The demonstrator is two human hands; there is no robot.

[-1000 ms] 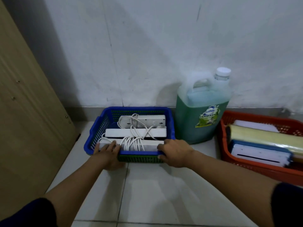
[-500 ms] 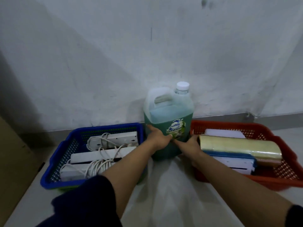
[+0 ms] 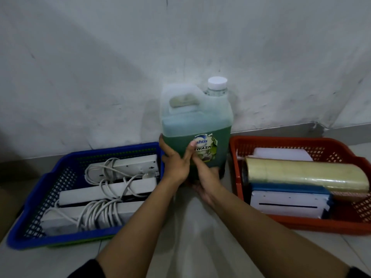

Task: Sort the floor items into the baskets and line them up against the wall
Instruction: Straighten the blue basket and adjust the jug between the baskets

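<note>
Fingers [image 3: 166, 145] of the left hand [image 3: 176, 165] are wrapped on the upright jug [image 3: 197, 125], the right hand [image 3: 206, 177] is gripped low on it; it is kept between blue basket [image 3: 40, 201] and red basket [image 3: 341, 149], near the wall [image 3: 100, 67].

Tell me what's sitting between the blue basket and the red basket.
In the head view, a jug of green dishwash liquid stands between the blue basket and the red basket, held by the left hand and right hand.

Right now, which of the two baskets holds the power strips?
The blue basket, left of the green jug; the red basket holds a tape roll instead.
</note>
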